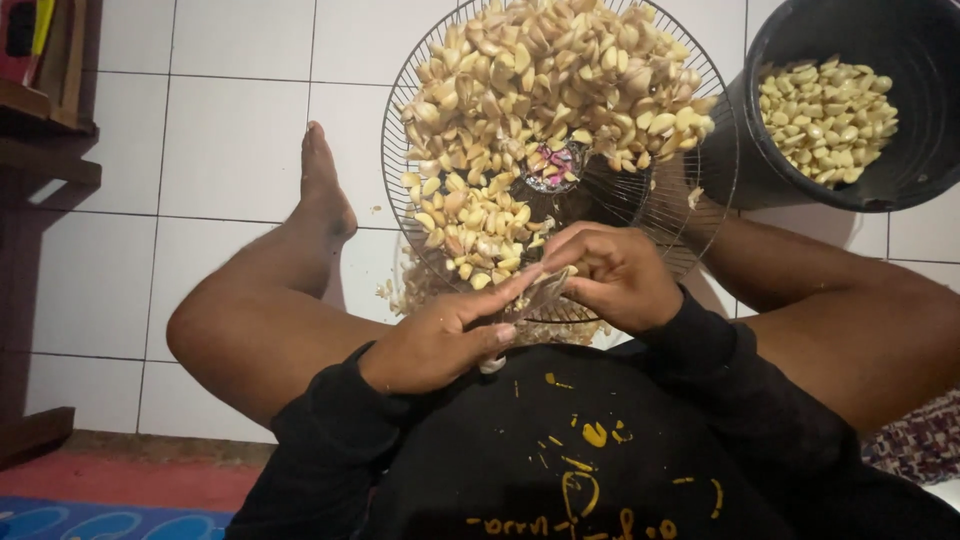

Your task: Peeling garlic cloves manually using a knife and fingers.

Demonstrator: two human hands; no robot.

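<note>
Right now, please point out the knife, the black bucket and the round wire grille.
knife [538, 297], head view, on the flat of the blade between the two hands.
black bucket [790, 30], head view, on its inner wall.
round wire grille [640, 200], head view, on bare wires.

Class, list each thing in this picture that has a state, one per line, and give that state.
Left hand: closed around a knife, thumb along the blade.
Knife: held, blade pointing at the right hand.
Right hand: fingers curled shut; what they pinch is hidden.
Wire fan guard: lying flat, heaped with unpeeled garlic cloves.
Black bucket: upright, open, partly filled with peeled cloves.
</note>
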